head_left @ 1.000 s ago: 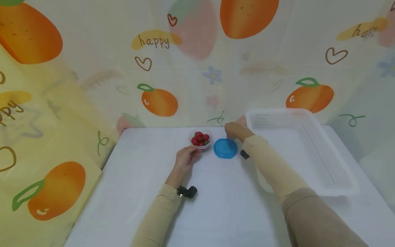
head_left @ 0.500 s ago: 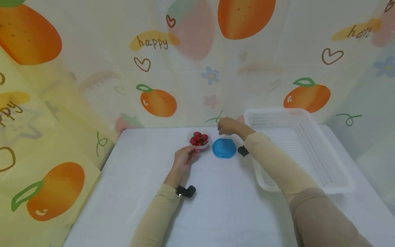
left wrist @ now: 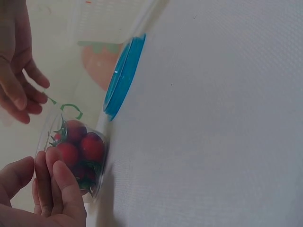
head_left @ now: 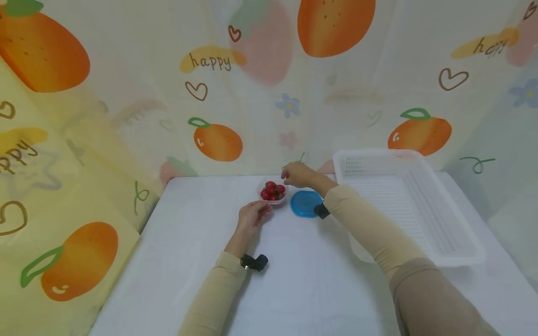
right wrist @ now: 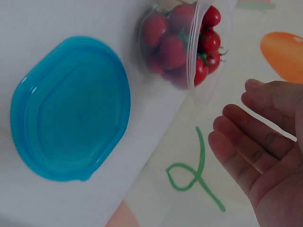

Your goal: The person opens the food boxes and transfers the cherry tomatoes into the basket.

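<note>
Small red cherry tomatoes [head_left: 272, 191] with green stems fill a clear plastic container [head_left: 274, 202] at the back of the table. My left hand [head_left: 251, 217] is at the container's near side, pinching its rim between thumb and fingers. In the left wrist view its fingers [left wrist: 67, 182] lie along the clear wall. Just above and right of the container hovers my right hand [head_left: 299, 175], its fingers loosely extended and holding nothing, apart from the tomatoes [right wrist: 171, 45] in the right wrist view. A blue plastic lid [head_left: 303, 204] lies flat on the table, right of the container.
A large white perforated basket [head_left: 458, 214] stands on the right of the white-covered table [head_left: 185, 233], partly under the right forearm. A fruit-patterned curtain [head_left: 252, 107] hangs right behind the table's back edge.
My right hand has moved left, from behind the blue lid beside the basket to above the tomato container's right side. The left hand, container and lid stay in place.
</note>
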Available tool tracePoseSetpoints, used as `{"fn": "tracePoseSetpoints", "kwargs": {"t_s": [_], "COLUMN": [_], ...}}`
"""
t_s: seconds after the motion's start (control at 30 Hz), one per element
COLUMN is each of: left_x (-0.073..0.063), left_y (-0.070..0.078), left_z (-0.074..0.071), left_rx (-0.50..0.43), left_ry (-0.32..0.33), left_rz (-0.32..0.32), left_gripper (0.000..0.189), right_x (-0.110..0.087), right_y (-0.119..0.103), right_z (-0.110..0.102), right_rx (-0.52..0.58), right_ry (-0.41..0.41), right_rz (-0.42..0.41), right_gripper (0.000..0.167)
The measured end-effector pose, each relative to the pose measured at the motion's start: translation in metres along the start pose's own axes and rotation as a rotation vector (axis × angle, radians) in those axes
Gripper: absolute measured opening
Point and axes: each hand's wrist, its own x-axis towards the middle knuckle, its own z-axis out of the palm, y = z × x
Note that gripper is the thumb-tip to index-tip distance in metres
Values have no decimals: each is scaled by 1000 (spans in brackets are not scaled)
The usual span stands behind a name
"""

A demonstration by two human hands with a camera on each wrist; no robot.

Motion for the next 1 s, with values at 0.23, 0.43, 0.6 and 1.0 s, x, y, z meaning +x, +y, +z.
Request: {"fn": "tracePoseSetpoints", "kwargs": {"t_s": [0.23,0.43,0.6,1.0], "left_x": [0,1,0,-1], "left_y": [-1,-3,-3,-2], "left_z": [0,-2,-2,1], "left_rx": [19,-8,-27,-41], "left_ry": [9,-1,-10,-3], "left_rz": [-9,7,22,42], "left_gripper": [29,28,25,20], "right_x": [9,16,22,32], "right_y": [-18,-29,-33,-35], "right_z": [12,25,36,56], "right_rx": [5,-46,-108,-304], "right_ry": [27,28,25,73], "right_rz": [-48,-87,-75,-48], "right_gripper": [27,22,18,12]}}
